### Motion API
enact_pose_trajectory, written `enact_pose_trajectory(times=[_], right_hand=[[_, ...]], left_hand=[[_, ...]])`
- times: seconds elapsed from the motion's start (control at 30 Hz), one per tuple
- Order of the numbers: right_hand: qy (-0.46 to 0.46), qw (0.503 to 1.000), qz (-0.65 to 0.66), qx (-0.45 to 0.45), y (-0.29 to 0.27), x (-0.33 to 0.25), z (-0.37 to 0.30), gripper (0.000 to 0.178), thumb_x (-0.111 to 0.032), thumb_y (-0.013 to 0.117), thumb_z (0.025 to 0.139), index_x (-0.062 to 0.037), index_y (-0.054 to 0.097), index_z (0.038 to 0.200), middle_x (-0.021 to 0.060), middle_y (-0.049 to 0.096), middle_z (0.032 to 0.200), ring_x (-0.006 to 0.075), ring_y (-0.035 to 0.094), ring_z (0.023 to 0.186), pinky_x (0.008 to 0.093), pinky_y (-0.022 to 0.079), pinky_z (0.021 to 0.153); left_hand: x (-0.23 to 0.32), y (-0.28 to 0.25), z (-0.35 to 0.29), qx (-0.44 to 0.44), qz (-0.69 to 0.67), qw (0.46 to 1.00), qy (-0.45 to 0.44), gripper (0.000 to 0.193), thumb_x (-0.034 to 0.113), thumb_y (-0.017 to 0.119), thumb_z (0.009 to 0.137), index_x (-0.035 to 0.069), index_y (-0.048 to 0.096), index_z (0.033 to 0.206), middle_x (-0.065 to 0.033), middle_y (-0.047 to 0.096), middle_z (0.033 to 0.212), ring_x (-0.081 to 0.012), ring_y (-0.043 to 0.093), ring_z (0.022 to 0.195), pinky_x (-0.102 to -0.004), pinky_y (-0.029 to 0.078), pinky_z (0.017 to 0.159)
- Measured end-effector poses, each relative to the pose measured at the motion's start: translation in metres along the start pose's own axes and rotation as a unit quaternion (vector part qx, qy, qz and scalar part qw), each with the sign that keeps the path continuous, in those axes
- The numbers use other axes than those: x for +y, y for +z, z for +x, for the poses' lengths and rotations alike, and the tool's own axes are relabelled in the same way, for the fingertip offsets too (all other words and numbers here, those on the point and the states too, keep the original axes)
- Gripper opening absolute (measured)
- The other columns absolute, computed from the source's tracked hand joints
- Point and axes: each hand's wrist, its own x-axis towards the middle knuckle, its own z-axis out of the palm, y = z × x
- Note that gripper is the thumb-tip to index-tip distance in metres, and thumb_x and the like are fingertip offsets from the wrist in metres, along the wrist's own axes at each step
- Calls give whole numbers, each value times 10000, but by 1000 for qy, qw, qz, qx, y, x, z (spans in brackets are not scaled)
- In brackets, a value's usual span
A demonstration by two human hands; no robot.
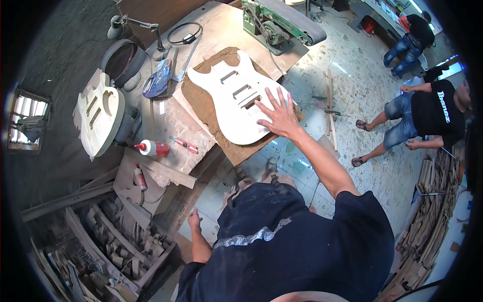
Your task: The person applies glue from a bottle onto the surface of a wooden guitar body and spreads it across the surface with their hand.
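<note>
A white electric guitar body [229, 113] with several routed cavities lies face up on a brown cloth-like pad [201, 108] at the front of the workbench. Flat on its lower right part rests my right hand [279, 116], fingers spread and holding nothing. My left hand [194, 220] hangs low beside my body, apart from the bench, its fingers loosely curled with nothing visible in them. To the left of the bench stands a second, pale unpainted guitar body [103, 121].
The bench carries a red-and-white glue bottle [153, 148], a red utility knife [184, 144], a blue-cased tool [158, 79] and a desk lamp [116, 25]. A green belt sander [282, 25] stands behind. Wood offcuts [121, 251] fill the lower left. Two people stand at right.
</note>
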Motion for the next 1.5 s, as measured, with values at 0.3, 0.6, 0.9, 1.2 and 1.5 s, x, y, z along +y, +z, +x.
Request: enact_pose_trajectory(times=[0.3,0.6,0.9,1.2,1.5], right_hand=[[-12,997,23,-73,8,3,-32,670,-736,378,943,-386,441,1511,78,139,1687,434,40,1535,675,29,1188],[131,990,42,13,-5,32,-17,817,-751,417,922,-224,411,1547,127,89,1690,457,7,1529,657,-13,1186],[153,987,27,-48,20,-13,-39,876,-756,332,946,-153,322,1582,126,74,1692,446,-42,1533,650,-34,1191],[90,985,118,-87,18,-67,-32,786,-755,316,951,-268,371,1564,132,73,1690,476,-1,1525,672,-19,1181],[164,984,35,-54,8,1,-29,807,-713,390,956,-201,340,1578,156,111,1681,485,17,1520,669,17,1180]], left_hand=[[-4,7,-1,20,-22,1000,-8,685,553,633,933,4,543,1334,-128,622,1124,-286,696,856,-329,438,538],[-4,0,9,50,-50,997,15,612,546,633,934,12,581,1228,-122,632,1070,-283,704,782,-339,421,489],[16,14,-11,-5,-9,1000,-20,591,431,652,949,-81,582,1237,-158,622,1093,-269,629,970,-402,598,765],[48,30,5,-14,-23,999,35,655,461,648,947,-91,551,1288,-204,598,1241,-282,626,1056,-400,594,774],[19,26,19,0,-4,1000,22,643,526,644,930,-30,540,1235,-151,605,1058,-271,652,806,-368,552,613]])
